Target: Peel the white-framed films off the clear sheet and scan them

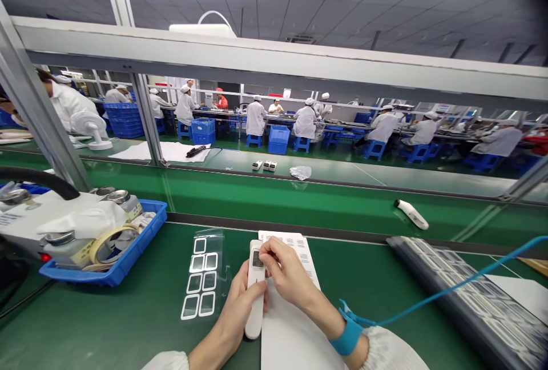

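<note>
My left hand (237,304) is closed around a white handheld thermometer (256,318), its thumb across the front. The thermometer stands nearly upright in the view, with its small dark screen (257,259) facing me. At the screen's right edge, my right hand (287,273) has its fingertips pinched together; whatever is between them is hidden. Under the right forearm lies a white sheet (285,330) with rows of small printed labels at its far end. Left of my hands is a clear film (219,270) bearing several white square frame stickers (194,283).
A blue tray (160,216) with metal-topped bottles and tape sits left. On the green conveyor (342,194) lies another thermometer (411,214). A dark tray of clear-and-white parts (483,296) is at right. A blue cord (428,300) runs from my right wristband. Co-workers sit beyond.
</note>
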A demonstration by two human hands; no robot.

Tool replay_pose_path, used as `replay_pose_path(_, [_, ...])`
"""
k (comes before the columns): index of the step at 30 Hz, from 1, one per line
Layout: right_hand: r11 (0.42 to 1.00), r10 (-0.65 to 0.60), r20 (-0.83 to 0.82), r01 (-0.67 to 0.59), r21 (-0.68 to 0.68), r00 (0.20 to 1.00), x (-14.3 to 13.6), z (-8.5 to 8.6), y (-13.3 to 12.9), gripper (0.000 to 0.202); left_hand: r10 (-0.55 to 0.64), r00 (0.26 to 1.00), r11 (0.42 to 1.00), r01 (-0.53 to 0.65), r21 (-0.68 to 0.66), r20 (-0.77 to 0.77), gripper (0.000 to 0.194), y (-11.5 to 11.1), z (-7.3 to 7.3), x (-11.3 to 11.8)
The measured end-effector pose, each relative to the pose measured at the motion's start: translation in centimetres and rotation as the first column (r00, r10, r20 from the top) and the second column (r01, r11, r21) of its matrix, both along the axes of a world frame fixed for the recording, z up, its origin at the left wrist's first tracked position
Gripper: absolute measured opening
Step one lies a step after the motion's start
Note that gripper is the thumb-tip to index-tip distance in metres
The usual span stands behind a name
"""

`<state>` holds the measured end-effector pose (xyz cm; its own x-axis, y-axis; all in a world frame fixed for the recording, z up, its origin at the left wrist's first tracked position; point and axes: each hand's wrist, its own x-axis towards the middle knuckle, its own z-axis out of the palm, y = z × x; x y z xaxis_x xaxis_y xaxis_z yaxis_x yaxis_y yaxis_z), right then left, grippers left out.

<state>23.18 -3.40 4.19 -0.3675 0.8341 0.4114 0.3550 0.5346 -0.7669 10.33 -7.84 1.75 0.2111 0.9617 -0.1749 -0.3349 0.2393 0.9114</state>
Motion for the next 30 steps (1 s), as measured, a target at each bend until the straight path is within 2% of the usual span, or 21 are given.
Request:
replay_pose_path(4, [1.000, -0.024, -0.016, 0.024, -0.015, 1.000, 0.01, -0.29, 0.03, 0.017, -0.015, 0.999, 1.000, 0.015, -0.004, -0.032, 0.039, 0.04, 0.07, 0.08])
replay_pose_path(10, [0.998, -0.041, -0.057, 0.038, -0.057, 0.998, 0.08, -0.89, 0.14, 0.016, -0.016, 0.999, 1.000, 0.015, -0.028, -0.031, 0.042, 0.00, -0.05, 0.14])
replay_pose_path(30, [0.996, -0.049, -0.093, 0.041, -0.085, 0.995, -0.12, -1.00, 0.00, 0.017, -0.017, 1.000, 1.000, 0.017, -0.015, -0.017, 0.039, 0.05, -0.06, 0.20])
